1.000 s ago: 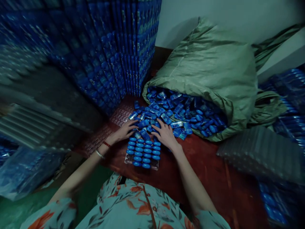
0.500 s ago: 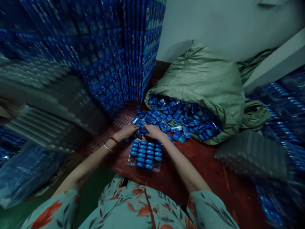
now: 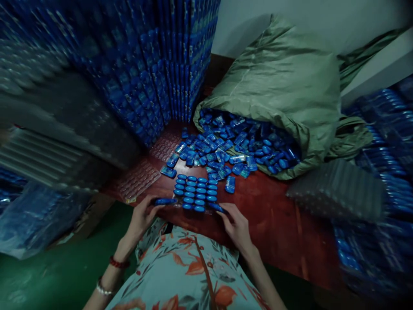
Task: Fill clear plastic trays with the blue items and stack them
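Note:
My left hand (image 3: 143, 215) pinches a small blue pack (image 3: 165, 201) between thumb and fingers, at the left front corner of a clear plastic tray (image 3: 178, 206). Several blue packs (image 3: 195, 189) stand on edge in the tray in close columns, rounded ends up. At the tray's right front corner, my right hand (image 3: 238, 224) grips another small blue pack (image 3: 217, 208), partly covered by the fingers. Just behind the tray lies a loose heap of the same packs (image 3: 209, 146), some with printed labels showing.
A green woven sack (image 3: 277, 73) lies open on the red tabletop (image 3: 267, 206), packs spilling from its mouth. Tall stacks of blue packs (image 3: 129, 86) rise at back left. Stacked clear trays (image 3: 338, 198) stand right, and empty trays (image 3: 138, 178) lie left.
Both hands have come back from the heap toward my body and spread apart to the tray's two sides, each now with a blue pack. The view has tilted down slightly.

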The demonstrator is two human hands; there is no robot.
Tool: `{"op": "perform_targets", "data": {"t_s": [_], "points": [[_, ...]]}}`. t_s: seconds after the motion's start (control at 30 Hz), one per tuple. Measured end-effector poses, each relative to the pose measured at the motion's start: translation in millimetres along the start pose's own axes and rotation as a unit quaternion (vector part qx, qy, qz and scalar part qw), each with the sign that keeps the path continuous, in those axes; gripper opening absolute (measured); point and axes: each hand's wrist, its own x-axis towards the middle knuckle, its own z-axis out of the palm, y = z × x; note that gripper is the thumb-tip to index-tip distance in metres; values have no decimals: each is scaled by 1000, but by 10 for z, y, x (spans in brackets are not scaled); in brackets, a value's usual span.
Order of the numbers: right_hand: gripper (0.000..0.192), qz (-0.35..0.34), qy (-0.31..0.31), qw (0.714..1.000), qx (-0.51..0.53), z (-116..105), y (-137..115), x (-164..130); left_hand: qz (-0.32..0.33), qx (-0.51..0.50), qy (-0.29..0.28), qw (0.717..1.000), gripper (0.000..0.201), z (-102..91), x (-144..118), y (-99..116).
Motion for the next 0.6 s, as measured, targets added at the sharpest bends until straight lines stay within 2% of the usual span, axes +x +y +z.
{"op": "perform_targets", "data": {"t_s": [0.1, 0.2, 0.3, 0.43, 0.5, 0.6], "points": [[30, -80, -35, 990, -109, 155, 50, -35, 61, 28, 4, 998, 20, 179, -31, 13], [39, -121, -96, 957, -245, 140, 25, 18, 142, 87, -42, 985, 35, 249, 27, -16], [43, -126, -144, 924, -330, 74, -77, 146, 208, 130, -93, 965, 40, 243, 129, -16], [39, -113, -185, 917, -334, -13, -179, 362, 247, 134, -159, 946, 39, 249, 302, 60], [33, -119, -203, 926, -295, -56, -172, 420, 240, 123, -168, 948, 36, 286, 366, 86], [28, -116, -187, 943, -248, -82, -105, 402, 235, 122, -158, 951, 33, 357, 425, 62]]}}
